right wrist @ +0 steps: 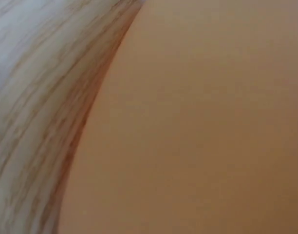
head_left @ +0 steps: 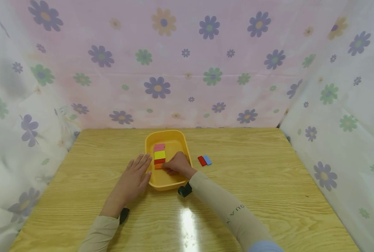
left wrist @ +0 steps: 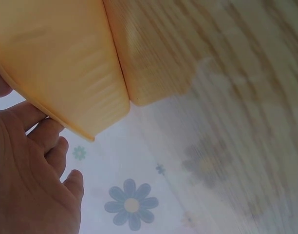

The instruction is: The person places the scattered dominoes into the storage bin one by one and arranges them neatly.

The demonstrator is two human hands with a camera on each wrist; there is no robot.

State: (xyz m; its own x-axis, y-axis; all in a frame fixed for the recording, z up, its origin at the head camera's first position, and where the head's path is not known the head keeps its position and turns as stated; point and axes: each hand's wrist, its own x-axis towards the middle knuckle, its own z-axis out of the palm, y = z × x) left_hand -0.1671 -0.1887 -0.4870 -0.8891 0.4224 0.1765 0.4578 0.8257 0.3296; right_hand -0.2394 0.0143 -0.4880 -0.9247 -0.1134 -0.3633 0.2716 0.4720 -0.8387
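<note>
A yellow plastic tray [head_left: 167, 187] stands on the table with a short row of small coloured blocks inside it. The row runs from a pink block [head_left: 159, 147] through a yellow block [head_left: 159, 154] and a red one [head_left: 159, 161] to an orange block [head_left: 159, 166] nearest the person. My right hand [head_left: 178, 163] reaches over the tray's right wall and pinches the orange block's right end, its fingertips partly hidden. Along the left rim lies my left hand [head_left: 133, 178], fingers extended; the left wrist view has these fingers [left wrist: 44, 134] against the tray's rim.
A red block [head_left: 202, 161] and a blue block [head_left: 207, 160] lie side by side on the wooden table [head_left: 253, 175], right of the tray. Flower-patterned cloth [head_left: 190, 63] encloses the back and sides. The tray's outer wall [right wrist: 188, 122] fills most of the right wrist view.
</note>
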